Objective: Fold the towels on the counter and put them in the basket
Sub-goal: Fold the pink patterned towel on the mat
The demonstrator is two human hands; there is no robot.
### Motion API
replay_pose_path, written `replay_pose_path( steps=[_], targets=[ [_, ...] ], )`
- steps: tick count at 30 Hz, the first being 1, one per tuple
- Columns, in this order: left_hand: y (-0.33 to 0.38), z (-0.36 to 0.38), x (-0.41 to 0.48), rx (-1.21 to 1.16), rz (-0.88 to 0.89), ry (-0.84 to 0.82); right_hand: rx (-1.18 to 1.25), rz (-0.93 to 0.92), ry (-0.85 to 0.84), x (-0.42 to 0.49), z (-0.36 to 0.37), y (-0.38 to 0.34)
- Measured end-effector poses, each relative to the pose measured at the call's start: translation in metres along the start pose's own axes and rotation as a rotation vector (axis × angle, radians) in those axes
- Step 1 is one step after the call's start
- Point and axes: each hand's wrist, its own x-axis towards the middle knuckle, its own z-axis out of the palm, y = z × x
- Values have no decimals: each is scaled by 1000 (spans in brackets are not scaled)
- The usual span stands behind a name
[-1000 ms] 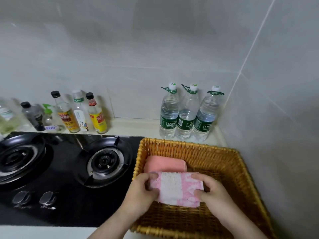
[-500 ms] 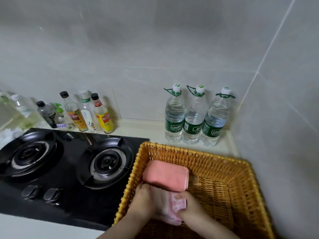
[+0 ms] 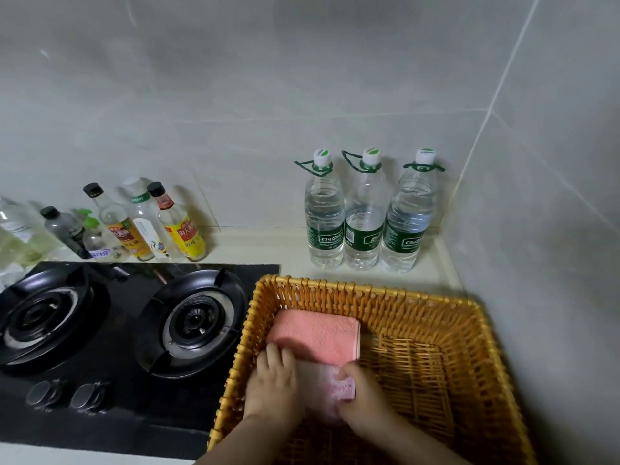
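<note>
- The pink-and-white towel is folded small and looks light, soft and limp. It would likely sag open if lifted by one corner, so take it at both short ends with the layers pinched together.
- It lies at lower centre of the frame, low inside the basket, between the two hands and largely covered by them.
- The left hand presses on its left end with fairly straight fingers. The right hand curls round its right end. The hands are apart.
- Directly above, a folded salmon towel meets the left fingertips.
- The wicker basket fills the lower right.
</note>
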Motion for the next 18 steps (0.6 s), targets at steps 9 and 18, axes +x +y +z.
replay_pose_path(
  steps=[9, 18],
  targets=[
    [-2, 14, 39, 97, 238, 177, -569, -436, 416, 5, -31, -7],
    [-11, 52, 54, -32, 255, 117, -832, -466, 109, 31, -16, 28]
  ],
)
